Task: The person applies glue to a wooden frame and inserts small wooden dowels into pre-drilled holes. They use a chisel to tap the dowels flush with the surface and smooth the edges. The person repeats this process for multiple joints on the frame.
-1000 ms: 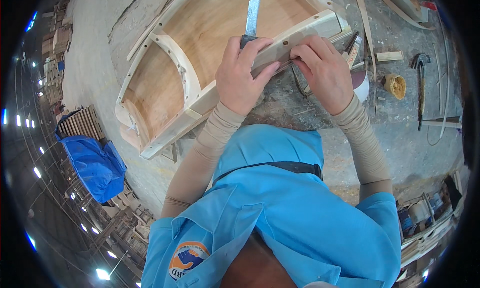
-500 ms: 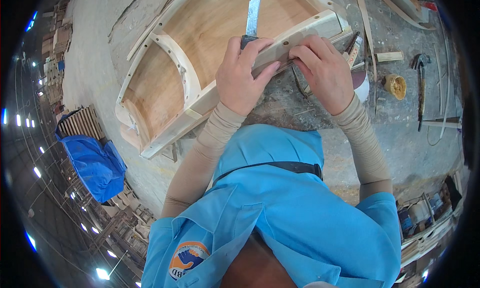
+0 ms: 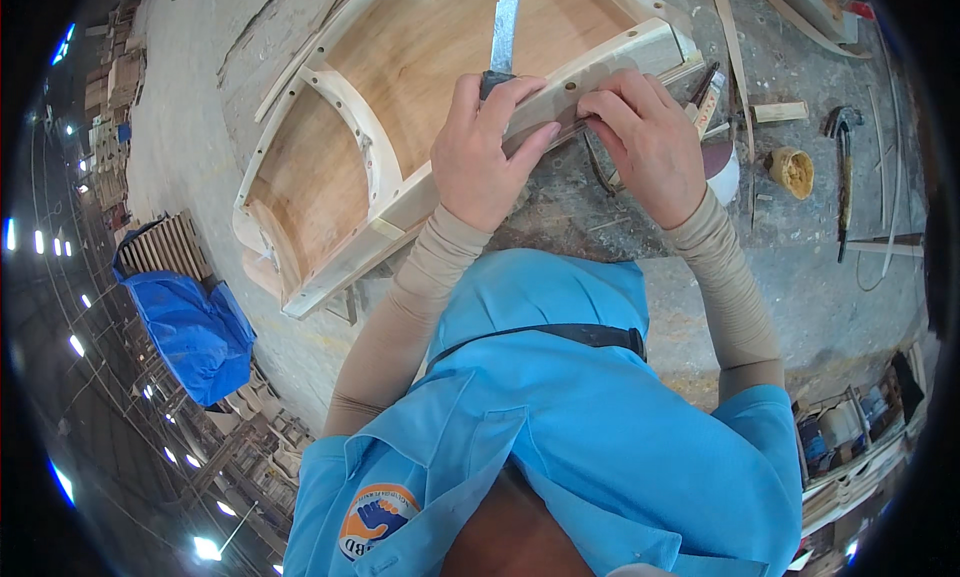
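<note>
A wooden frame (image 3: pixel 400 215) with a plywood panel (image 3: pixel 450 67) and a curved inner rib (image 3: pixel 365 127) lies in front of me, its long straight rail running up to the right. My left hand (image 3: pixel 480 162) is closed round the black handle of a putty knife, whose flat metal blade (image 3: pixel 505 35) points away over the panel. The thumb of that hand stretches along the rail. Bent together, the fingers of my right hand (image 3: pixel 648 142) pinch at the rail's near edge, beside a dark hole. Whatever lies between those fingertips is hidden.
Right of the frame lie a hammer (image 3: pixel 845 162), a pot of yellowish paste (image 3: pixel 792 172), a small wood block (image 3: pixel 780 113) and long thin strips (image 3: pixel 735 52). A white rounded object (image 3: pixel 725 180) sits by my right wrist. A blue tarp-like bag (image 3: pixel 190 327) is at the left.
</note>
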### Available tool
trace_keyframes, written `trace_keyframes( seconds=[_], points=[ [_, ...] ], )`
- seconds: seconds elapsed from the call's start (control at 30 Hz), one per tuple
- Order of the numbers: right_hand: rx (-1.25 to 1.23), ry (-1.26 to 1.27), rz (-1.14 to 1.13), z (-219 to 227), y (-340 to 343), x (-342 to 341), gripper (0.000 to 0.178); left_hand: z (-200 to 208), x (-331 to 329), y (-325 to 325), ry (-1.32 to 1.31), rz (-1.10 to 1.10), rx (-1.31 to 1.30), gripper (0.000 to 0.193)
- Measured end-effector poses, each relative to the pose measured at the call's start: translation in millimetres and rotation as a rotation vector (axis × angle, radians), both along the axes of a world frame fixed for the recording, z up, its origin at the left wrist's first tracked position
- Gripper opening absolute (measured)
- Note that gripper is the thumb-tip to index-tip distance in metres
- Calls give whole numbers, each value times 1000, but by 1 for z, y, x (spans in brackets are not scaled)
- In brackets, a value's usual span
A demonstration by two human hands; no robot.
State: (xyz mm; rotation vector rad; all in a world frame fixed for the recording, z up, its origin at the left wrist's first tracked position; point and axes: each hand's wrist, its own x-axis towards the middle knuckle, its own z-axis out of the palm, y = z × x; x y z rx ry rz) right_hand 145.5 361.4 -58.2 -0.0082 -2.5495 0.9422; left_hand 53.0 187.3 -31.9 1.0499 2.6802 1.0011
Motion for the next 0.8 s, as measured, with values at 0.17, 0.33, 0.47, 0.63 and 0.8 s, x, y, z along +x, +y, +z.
trace_keyframes(
  seconds=[0.17, 0.33, 0.47, 0.63, 0.8],
  points=[
    [-19, 5, 6, 0, 1, 0, 15, 2, 0, 1, -12, -2, -5, 44],
    [-23, 12, -4, 1, 0, -1, 13, 0, -1, 0, -4, -3, 3, 44],
    [-18, 0, 6, 0, 1, -1, 12, 1, 0, 1, -8, 4, -10, 44],
    [8, -25, 16, 1, 2, -1, 13, -1, 0, 0, 13, 0, -12, 44],
    [2, -25, 14, 2, 2, 0, 15, -1, 0, 0, -1, 0, -6, 44]
  ],
)
